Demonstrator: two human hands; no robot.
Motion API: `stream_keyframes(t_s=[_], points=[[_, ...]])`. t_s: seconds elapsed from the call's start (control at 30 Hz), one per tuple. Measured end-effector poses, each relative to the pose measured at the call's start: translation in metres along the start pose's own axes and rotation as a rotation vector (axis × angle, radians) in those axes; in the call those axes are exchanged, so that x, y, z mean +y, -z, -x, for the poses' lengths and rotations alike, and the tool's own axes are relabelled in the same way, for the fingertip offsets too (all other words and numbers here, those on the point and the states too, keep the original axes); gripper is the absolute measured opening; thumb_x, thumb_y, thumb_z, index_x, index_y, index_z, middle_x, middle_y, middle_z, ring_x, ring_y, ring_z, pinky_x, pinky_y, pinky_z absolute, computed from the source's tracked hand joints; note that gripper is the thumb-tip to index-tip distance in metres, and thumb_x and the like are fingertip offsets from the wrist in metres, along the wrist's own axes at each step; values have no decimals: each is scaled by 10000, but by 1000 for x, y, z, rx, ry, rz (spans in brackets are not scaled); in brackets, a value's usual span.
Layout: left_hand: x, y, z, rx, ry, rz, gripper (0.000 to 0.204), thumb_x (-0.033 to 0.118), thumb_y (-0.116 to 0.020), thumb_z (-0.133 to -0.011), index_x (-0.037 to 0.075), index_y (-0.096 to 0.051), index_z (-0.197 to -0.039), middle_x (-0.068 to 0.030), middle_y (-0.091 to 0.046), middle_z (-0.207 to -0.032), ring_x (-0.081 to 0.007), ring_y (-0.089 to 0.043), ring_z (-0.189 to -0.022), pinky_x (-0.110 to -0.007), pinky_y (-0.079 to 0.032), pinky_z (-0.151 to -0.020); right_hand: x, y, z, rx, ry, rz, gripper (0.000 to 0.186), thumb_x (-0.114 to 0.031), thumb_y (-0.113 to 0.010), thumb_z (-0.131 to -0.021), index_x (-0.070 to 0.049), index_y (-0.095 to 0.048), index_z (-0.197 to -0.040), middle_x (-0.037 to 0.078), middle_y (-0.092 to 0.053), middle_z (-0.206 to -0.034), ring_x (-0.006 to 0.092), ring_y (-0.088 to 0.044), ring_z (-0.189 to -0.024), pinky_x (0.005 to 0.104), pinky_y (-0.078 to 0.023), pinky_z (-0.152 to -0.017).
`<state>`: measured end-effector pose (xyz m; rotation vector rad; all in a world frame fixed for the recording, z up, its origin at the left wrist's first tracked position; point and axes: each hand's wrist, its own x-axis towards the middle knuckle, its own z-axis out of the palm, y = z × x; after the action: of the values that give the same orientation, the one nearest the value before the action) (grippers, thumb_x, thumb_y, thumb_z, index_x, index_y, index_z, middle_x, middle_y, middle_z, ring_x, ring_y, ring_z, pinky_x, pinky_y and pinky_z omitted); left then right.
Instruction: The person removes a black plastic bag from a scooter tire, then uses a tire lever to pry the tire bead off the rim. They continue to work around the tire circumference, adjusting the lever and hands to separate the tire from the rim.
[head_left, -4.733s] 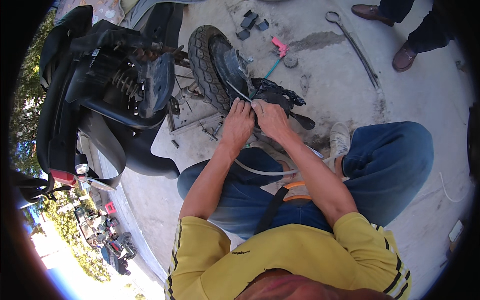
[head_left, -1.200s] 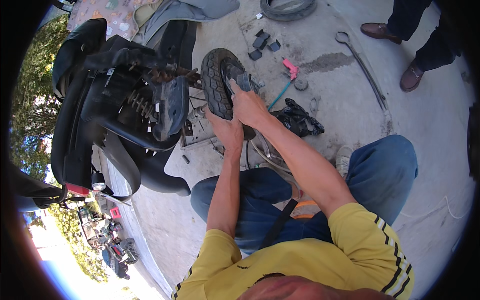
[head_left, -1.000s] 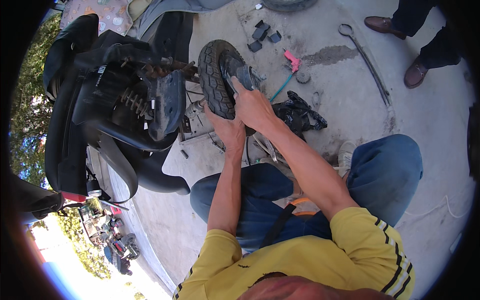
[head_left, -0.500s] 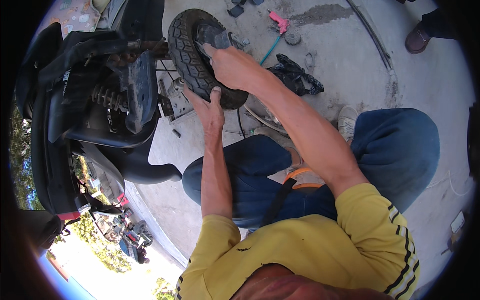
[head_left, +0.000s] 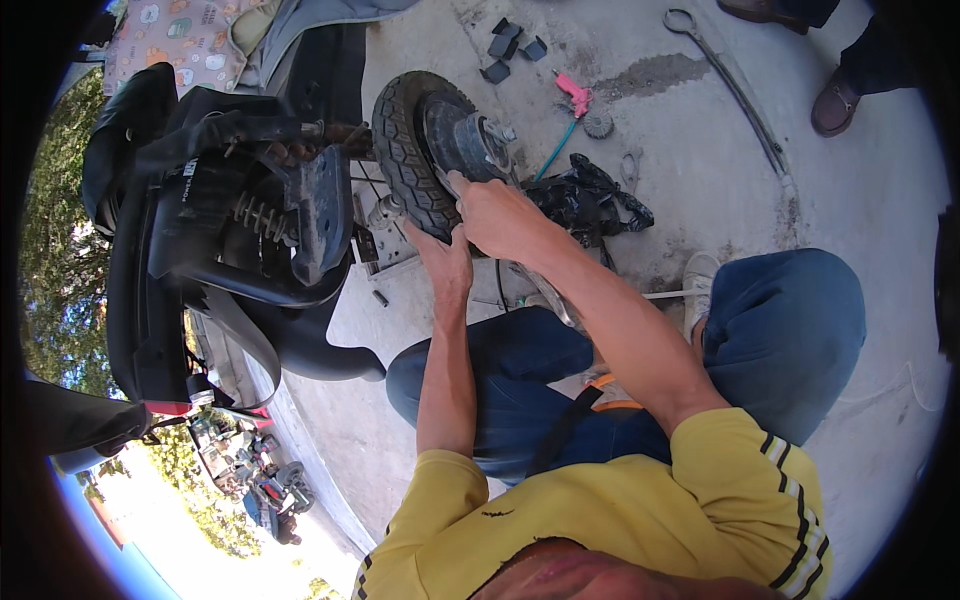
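A small wheel with a knobbly black tyre (head_left: 412, 165) and a grey hub (head_left: 465, 145) stands beside the rear of a black scooter (head_left: 175, 235). My left hand (head_left: 447, 262) grips the near lower part of the tyre, thumb on one side and fingers on the other. Closed at the tyre's inner edge, below the hub, is my right hand (head_left: 497, 215). Its index finger points along the sidewall; whatever lies under its fingers is hidden. The scooter's coil spring (head_left: 265, 218) shows to the left of the wheel.
A pink air gun (head_left: 573, 93) with a teal hose lies beyond the wheel, beside a toothed disc (head_left: 598, 124). Nearby are a black plastic bag (head_left: 625, 205), dark angular pieces (head_left: 505, 40) and a long ring-ended metal bar (head_left: 735, 85). Another person's shoe (head_left: 836, 108) stands far right.
The whole view has shifted, so things sit lower and slightly further right. My right hand has slid from beside the hub toward me along the tyre; my left hand keeps its grip.
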<state>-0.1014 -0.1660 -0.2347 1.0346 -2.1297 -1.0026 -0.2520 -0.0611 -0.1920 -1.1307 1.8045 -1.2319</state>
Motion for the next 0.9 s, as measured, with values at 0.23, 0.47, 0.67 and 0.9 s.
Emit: stream_keyframes(t_s=[0.23, 0.47, 0.67, 0.9], points=[[26, -5, -13, 135, 4, -166, 950, 204, -823, -859, -100, -280, -1576, -299, -474, -1496, -391, -495, -1393, -454, -361, -1200, 3, 8, -31, 194, 5, -52, 551, -96, -562, -976, 106, -504, -1486, 390, -690, -913, 541, -706, -918, 596, -544, -860], [16, -28, -11, 261, -73, -347, 1034, 318, -892, -831, -113, -294, -1556, -356, -484, -1490, -506, -514, -1372, -521, -431, -1131, -2, -13, -52, 151, 6, 26, 690, -26, -554, -892, 79, -424, -1562, 388, -707, -916, 562, -711, -882, 619, -562, -822], [-26, -31, 9, 279, -96, -210, 1050, 366, -875, -849, -111, -278, -1569, -359, -485, -1481, -513, -524, -1353, -533, -434, -1126, -21, -25, -14, 35, -98, 114, 571, -49, -530, -915, 72, -508, -1472, 383, -724, -991, 574, -710, -984, 613, -571, -888], [42, -5, 7, 165, 134, -447, 1057, 427, -903, -810, -80, -329, -1538, -355, -532, -1451, -502, -557, -1326, -535, -466, -1088, -5, 9, -20, 304, -6, 36, 536, -103, -537, -984, 33, -535, -1502, 388, -688, -875, 560, -700, -883, 603, -546, -843]])
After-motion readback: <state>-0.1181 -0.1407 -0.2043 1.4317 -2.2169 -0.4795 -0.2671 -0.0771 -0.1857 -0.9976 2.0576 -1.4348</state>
